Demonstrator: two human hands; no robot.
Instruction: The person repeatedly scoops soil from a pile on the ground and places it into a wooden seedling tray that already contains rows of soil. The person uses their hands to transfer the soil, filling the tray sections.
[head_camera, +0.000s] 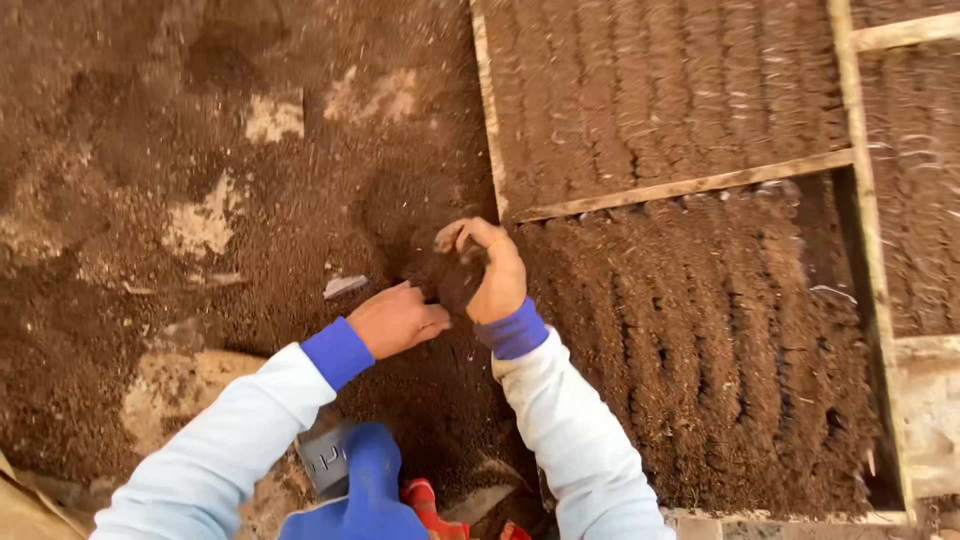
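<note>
My right hand (492, 270) is cupped around a clump of dark brown soil (455, 280), lifted just above the loose soil pile (400, 210) on the ground. My left hand (398, 320) is beside it, fingers together and pressed into the same clump from the left. Both arms wear white sleeves with blue cuffs. To the right lies a wooden frame (690, 185) filled with soil raked into ridged rows (700, 330).
Pale stone patches (205, 225) show through the soil on the left. A small flat pale scrap (345, 286) lies near my left hand. Wooden rails (865, 230) bound the beds on the right. My blue trouser leg (370, 490) and red footwear (425, 505) are below.
</note>
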